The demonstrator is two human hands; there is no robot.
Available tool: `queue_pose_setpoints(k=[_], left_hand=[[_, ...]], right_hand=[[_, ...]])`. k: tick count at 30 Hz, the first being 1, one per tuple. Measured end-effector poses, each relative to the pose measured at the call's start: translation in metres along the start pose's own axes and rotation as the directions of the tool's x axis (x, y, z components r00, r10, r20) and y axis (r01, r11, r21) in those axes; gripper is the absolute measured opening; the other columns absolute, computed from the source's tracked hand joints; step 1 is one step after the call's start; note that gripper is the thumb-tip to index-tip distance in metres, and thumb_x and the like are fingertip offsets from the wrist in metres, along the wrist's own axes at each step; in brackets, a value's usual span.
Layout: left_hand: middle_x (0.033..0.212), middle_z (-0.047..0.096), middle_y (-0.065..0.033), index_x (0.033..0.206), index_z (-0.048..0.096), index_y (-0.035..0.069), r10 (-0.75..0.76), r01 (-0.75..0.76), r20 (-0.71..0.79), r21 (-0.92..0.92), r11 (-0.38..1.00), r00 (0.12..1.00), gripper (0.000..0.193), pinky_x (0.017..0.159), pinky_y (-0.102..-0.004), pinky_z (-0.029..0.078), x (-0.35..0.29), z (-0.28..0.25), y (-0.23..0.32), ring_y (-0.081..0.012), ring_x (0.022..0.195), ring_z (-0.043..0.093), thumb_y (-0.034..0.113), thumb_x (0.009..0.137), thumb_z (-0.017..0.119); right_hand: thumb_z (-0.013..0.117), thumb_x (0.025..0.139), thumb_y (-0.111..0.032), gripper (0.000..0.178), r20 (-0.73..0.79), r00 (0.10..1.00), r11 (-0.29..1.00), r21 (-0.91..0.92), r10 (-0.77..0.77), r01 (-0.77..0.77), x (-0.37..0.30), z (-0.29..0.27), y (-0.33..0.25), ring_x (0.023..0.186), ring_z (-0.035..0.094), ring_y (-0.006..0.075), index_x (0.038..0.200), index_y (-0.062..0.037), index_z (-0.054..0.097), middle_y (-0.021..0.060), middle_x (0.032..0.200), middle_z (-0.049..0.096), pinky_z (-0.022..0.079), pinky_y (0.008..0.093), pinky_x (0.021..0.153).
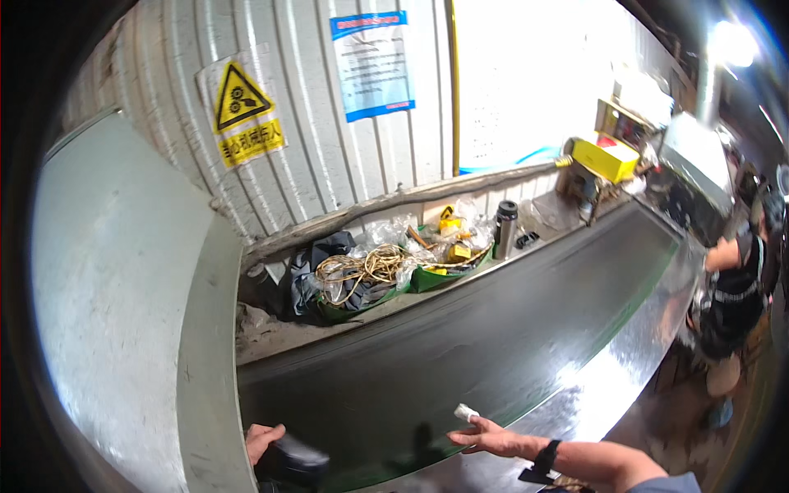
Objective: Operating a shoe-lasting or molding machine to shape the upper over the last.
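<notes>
My left hand [261,442] is at the lower left, partly cut off by the edge of a grey metal panel; the finger that shows is stretched out. Right beside it, a dark, shiny, motion-blurred object [300,457] lies low over the dark belt [444,337]; its kind cannot be made out. It looks smeared while the hand is fairly sharp, and no grip on it shows. My right hand [485,437] hovers at the belt's near edge with fingers apart, holding nothing. A white wrap [465,412] covers one fingertip, and a black band [542,462] circles the wrist.
The tall grey panel [123,312] bounds the left side. Behind the belt, a ledge carries green bins [436,279] with coiled cord [370,269] and plastic bags, plus a dark bottle [506,230]. Farther right are a yellow box [606,158] and another person [731,287].
</notes>
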State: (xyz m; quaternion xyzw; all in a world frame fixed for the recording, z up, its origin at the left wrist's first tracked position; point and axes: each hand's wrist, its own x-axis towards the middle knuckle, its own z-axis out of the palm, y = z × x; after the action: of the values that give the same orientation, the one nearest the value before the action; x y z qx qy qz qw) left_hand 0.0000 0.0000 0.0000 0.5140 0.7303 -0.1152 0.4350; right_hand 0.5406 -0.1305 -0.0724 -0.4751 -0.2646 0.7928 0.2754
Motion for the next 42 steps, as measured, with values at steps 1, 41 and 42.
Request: queue_pose_setpoints(k=[1,41,42], left_hand=[[0.134,0.06,-0.0231,0.146,0.049,0.01,0.101,-0.11,-0.047,-0.288,0.951,0.994,0.07,0.102,-0.0361,0.048,0.027,-0.005,-0.022,-0.028,0.12,0.062,0.042,0.089,0.072],[0.138,0.055,-0.024,0.148,0.037,0.005,-0.396,0.158,-0.65,-0.394,0.906,0.649,0.093,0.107,-0.0478,0.044,0.048,0.052,-0.094,-0.0394,0.127,0.054,0.023,0.07,0.084],[0.138,0.055,-0.024,0.148,0.037,0.005,-0.451,0.203,-0.619,-0.431,0.879,0.643,0.093,0.107,-0.0479,0.044,0.027,0.081,-0.103,-0.0396,0.127,0.054,0.022,0.07,0.084]], right_hand=[[0.075,0.091,-0.036,0.112,-0.025,0.999,0.997,0.06,0.046,-0.044,0.003,0.017,-0.002,0.145,0.035,0.0264,0.159,-0.0105,-0.01,0.0154,0.156,0.04,0.036,0.0536,0.114],[0.072,0.095,-0.023,0.032,-0.019,0.992,0.897,0.43,0.125,-0.104,-0.013,0.018,-0.019,0.13,0.048,0.0307,0.115,-0.0229,0.048,0.0079,0.134,0.053,0.035,0.0749,0.102],[0.071,0.095,-0.026,0.029,-0.118,0.986,0.906,0.419,0.122,-0.062,-0.03,0.012,-0.015,0.129,0.049,0.0312,0.114,-0.0236,0.048,0.0075,0.132,0.053,0.034,0.0753,0.102]])
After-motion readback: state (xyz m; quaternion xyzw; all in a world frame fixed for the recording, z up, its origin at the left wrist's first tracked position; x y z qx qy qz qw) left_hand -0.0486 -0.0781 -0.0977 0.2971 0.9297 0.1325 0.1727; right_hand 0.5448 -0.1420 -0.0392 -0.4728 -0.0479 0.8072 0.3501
